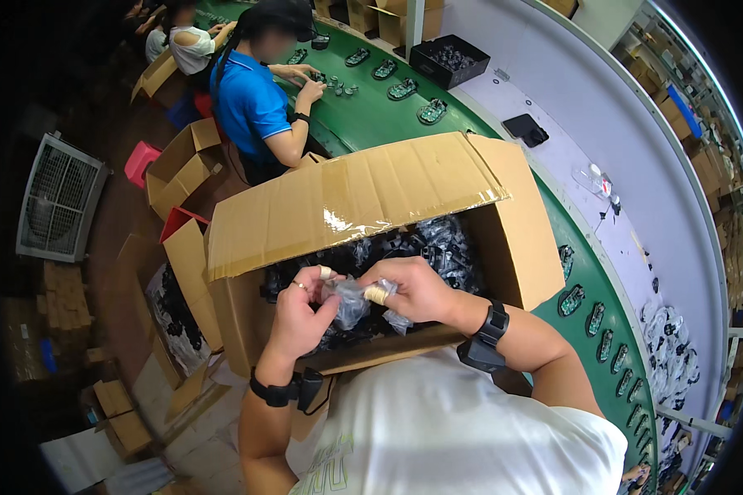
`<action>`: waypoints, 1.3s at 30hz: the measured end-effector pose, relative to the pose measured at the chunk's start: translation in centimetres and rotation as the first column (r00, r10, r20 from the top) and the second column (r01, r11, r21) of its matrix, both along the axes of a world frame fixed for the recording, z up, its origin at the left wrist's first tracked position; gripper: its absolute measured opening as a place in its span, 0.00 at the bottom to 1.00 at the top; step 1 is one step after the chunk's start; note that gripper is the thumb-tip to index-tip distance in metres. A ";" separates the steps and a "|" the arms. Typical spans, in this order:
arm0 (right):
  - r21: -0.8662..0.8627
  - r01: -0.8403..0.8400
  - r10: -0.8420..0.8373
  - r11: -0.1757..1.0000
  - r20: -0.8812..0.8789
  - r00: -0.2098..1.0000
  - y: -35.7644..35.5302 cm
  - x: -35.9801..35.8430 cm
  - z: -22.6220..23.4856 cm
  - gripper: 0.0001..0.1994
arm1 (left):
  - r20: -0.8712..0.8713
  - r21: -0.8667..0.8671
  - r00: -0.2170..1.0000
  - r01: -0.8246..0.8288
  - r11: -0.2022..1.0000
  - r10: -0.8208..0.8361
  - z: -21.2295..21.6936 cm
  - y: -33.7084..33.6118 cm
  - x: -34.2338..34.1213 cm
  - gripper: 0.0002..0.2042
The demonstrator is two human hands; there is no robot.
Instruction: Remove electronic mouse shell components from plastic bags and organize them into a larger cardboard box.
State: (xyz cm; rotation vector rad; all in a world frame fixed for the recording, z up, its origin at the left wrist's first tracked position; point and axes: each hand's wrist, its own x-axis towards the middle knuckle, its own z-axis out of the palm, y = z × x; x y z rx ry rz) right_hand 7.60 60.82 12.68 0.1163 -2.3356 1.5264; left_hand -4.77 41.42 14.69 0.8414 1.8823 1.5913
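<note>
Both my hands hold a small clear plastic bag (351, 304) between them, over an open cardboard box (363, 194). My left hand (301, 312) pinches the bag's left side, and my right hand (413, 289) grips its right side. Pale tape wraps a finger or thumb on each hand. What the bag contains is too blurred to tell. Below my hands the box is full of black plastic parts (446, 247), several of them in clear bags. The box's far flap stands over part of the contents and hides them.
A green conveyor belt (545, 194) curves past the box, carrying several circuit-board units (432, 111). Across it a co-worker in a blue shirt (252, 99) handles small parts. A black bin (450, 62) and bagged parts (669, 351) lie along the white ledge. Another carton (191, 289) stands left.
</note>
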 end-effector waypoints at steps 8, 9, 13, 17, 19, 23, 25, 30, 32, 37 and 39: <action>-0.501 0.164 0.057 0.850 0.396 0.917 0.7 0.0 0.5 0.06 | 0.006 0.086 0.983 -0.181 0.980 0.181 -2.7 -1.8 0.7 0.05; -0.499 0.159 0.061 0.852 0.397 0.916 0.7 -0.1 0.4 0.06 | 0.046 0.096 0.985 -0.172 0.980 0.169 -2.7 -1.5 0.7 0.05; -0.706 0.132 0.232 0.696 0.395 0.889 0.5 -0.4 -0.1 0.11 | 0.374 0.071 0.921 -0.149 0.986 0.112 -3.2 -0.6 0.5 0.06; -0.652 0.126 0.228 0.747 0.429 0.874 -0.6 -0.3 1.0 0.15 | 0.487 0.140 0.856 -0.273 0.952 0.174 -3.8 0.1 2.0 0.10; -0.617 0.098 0.235 0.781 0.435 0.869 -1.0 -0.4 0.5 0.13 | 0.459 0.151 0.873 -0.258 0.954 0.164 -3.9 0.3 2.6 0.13; -0.574 0.160 0.116 0.803 0.414 0.903 -0.7 -0.1 -0.4 0.11 | 0.388 0.146 0.907 -0.234 0.961 0.162 -4.0 0.2 3.2 0.17; -0.350 0.170 0.044 0.921 0.528 0.848 -0.2 0.0 0.0 0.10 | 0.181 0.160 0.954 -0.268 0.950 0.239 -3.4 0.2 3.5 0.24; -0.230 0.072 -0.013 0.971 0.250 0.968 -0.3 0.3 -1.2 0.11 | 0.193 -0.003 0.979 -0.059 0.998 0.059 -3.4 0.3 3.6 0.14; -0.110 0.122 -0.078 0.987 0.340 0.937 0.5 0.5 -0.1 0.12 | 0.186 0.015 0.976 -0.121 0.993 0.116 -4.3 -0.4 3.0 0.10; 0.282 0.182 -0.266 0.942 0.297 0.917 2.8 1.3 2.9 0.09 | 0.165 -0.170 0.974 -0.126 0.977 0.154 -3.8 -2.8 0.7 0.03; 0.563 -0.098 -0.228 0.821 0.480 0.847 4.5 1.5 -0.6 0.16 | -0.151 -0.552 0.988 -0.117 0.825 0.039 -0.5 -3.2 -1.7 0.11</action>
